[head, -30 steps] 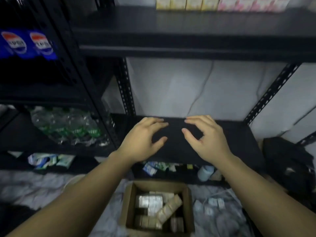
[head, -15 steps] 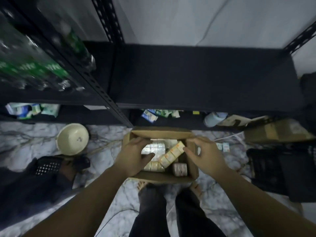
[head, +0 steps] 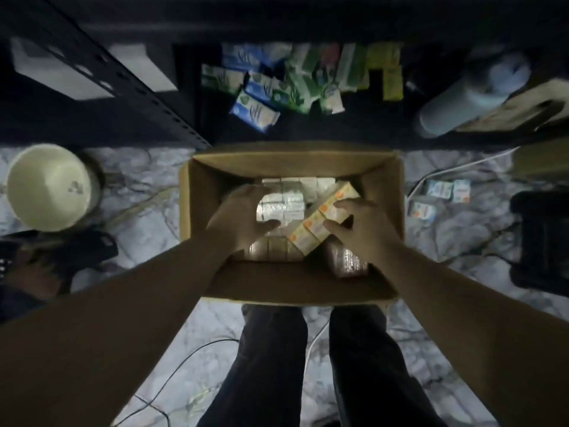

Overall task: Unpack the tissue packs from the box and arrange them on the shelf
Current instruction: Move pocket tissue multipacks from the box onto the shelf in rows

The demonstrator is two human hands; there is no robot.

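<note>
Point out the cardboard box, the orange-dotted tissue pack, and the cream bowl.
cardboard box (head: pixel 295 283): head view, inner face of its near wall.
orange-dotted tissue pack (head: pixel 320 223): head view, middle of its top face.
cream bowl (head: pixel 46 189): head view, inside of the bowl.

This looks like a small shop or its store room. At 12 o'clock a dark metal rack (head: pixel 129 78) with rows of holes stands on a marble floor (head: pixel 147 211). Its low shelf holds many small packs (head: pixel 277 84) in blue, green and yellow. In the middle an open cardboard box (head: pixel 197 208) is full of more packs. A round cream bowl (head: pixel 50 188) sits at 9 o'clock.
</note>
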